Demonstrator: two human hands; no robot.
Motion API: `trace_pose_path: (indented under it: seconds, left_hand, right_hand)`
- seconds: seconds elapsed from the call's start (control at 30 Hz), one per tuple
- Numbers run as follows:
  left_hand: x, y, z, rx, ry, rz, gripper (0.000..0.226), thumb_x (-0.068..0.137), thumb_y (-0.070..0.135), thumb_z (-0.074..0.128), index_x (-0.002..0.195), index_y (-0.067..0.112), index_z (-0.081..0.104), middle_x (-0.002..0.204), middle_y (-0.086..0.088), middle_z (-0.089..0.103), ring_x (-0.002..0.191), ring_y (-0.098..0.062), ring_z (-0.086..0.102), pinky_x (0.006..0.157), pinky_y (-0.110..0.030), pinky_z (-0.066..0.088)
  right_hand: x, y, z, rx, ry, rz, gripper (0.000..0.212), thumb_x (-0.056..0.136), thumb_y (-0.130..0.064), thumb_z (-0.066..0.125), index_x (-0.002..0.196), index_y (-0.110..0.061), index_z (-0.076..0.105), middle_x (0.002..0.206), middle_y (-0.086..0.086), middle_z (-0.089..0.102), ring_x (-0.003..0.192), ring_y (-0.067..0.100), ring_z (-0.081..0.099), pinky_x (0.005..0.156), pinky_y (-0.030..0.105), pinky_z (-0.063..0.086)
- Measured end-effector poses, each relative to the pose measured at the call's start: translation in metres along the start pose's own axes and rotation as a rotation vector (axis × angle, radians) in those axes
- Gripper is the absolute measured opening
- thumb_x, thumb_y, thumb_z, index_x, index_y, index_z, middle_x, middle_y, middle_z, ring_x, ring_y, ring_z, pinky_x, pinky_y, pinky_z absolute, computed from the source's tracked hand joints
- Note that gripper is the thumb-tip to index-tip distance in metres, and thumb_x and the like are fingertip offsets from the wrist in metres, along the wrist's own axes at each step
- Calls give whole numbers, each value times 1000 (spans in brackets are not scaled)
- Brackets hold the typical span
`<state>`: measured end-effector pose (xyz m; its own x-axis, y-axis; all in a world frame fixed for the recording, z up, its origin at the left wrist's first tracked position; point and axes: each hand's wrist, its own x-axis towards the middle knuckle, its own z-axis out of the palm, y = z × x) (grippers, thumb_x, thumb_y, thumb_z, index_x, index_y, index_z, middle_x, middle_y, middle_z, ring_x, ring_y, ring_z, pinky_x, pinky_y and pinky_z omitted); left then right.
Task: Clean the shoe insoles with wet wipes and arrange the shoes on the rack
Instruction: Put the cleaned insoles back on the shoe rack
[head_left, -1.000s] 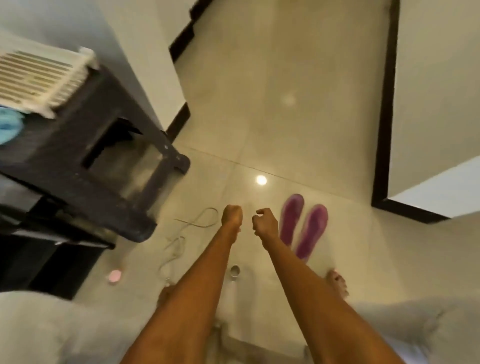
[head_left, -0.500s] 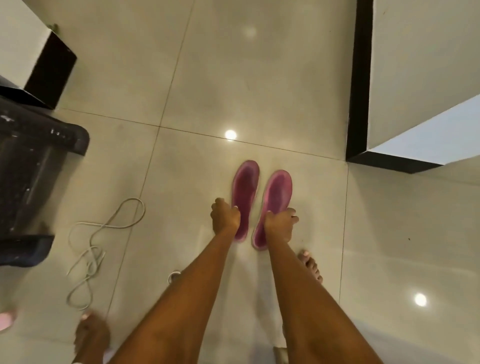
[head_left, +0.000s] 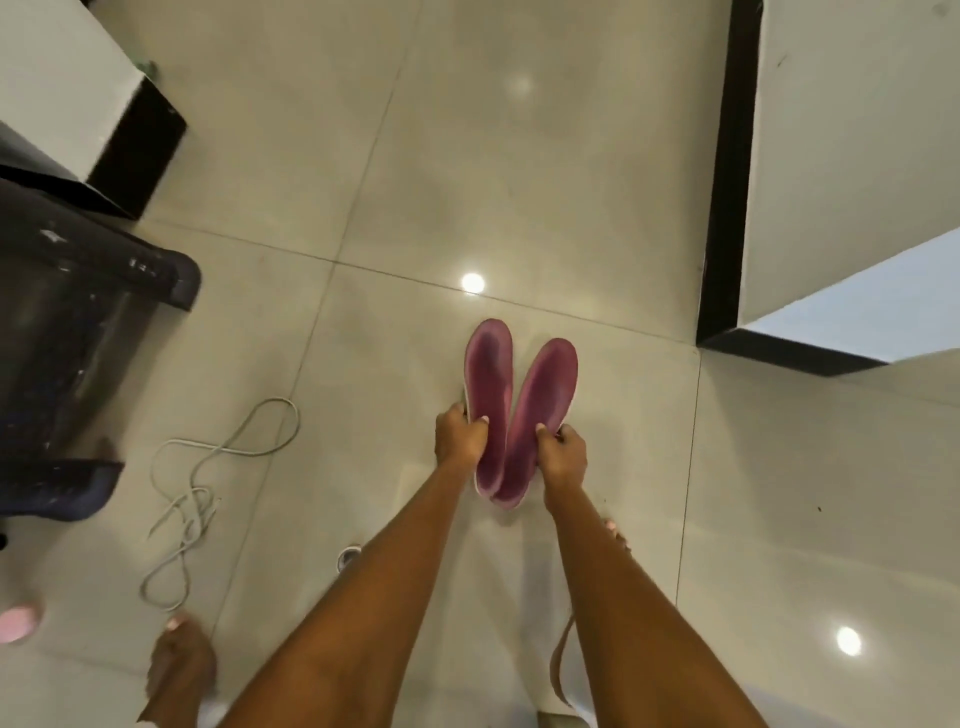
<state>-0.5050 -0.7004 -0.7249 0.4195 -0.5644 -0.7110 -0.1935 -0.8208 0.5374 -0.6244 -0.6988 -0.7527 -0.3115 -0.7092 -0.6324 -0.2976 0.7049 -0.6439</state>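
Two purple-pink insoles are held side by side over the tiled floor, toes pointing away from me. My left hand (head_left: 460, 434) grips the left insole (head_left: 488, 379) at its outer edge near the heel. My right hand (head_left: 563, 452) grips the right insole (head_left: 543, 405) at its outer edge. The heel ends overlap between my hands. Both insoles look darker and worn in the middle. No wet wipe and no shoe shows clearly.
A dark plastic rack (head_left: 78, 338) stands at the left. Loose pale shoelaces (head_left: 208, 478) lie on the floor beside it. A pink object (head_left: 18, 623) sits at the lower left edge. My bare feet (head_left: 179, 660) are on the tiles. White walls with black skirting (head_left: 722, 208) rise at right.
The view has swung from the rack down to the insoles. My hands reached the insoles on the floor, closed on them and lifted their heel ends together.
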Motion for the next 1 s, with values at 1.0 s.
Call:
trace_pose_path:
  seconds: [1.0]
  left_hand:
    - [-348, -84, -517, -1033, 559, 186, 24, 91, 1, 35, 104, 9, 54, 101, -11, 57, 90, -24, 54, 82, -38, 46]
  right_hand:
    - [-545, -276, 122, -302, -998, -554, 24, 84, 11, 44, 86, 1, 65, 86, 16, 64, 80, 28, 60, 75, 42, 53]
